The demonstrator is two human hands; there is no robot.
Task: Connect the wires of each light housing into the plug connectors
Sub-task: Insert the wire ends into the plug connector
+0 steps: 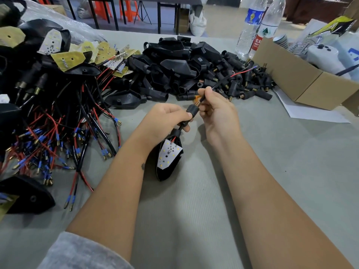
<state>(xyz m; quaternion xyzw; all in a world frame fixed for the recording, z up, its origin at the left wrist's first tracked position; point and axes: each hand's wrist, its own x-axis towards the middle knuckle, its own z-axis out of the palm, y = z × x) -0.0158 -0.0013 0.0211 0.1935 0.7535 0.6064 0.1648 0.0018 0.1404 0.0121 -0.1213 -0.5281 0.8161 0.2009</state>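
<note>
My left hand (167,121) grips a black ribbed plug connector (192,110) with a brass spring at its top. Below it hangs a black light housing (169,162) with a white LED board, tilted over the table. The housing's black sheathed wire (223,80) runs up through the connector, and my right hand (215,107) pinches this wire just above the spring. The wire's red and black ends stick out to the upper right.
Wired housings with red and black leads and blue terminals (48,121) are heaped at the left. Empty black housings (171,65) and loose plug connectors (244,82) lie at the back. A cardboard box (303,82) and two water bottles (258,26) stand at the right.
</note>
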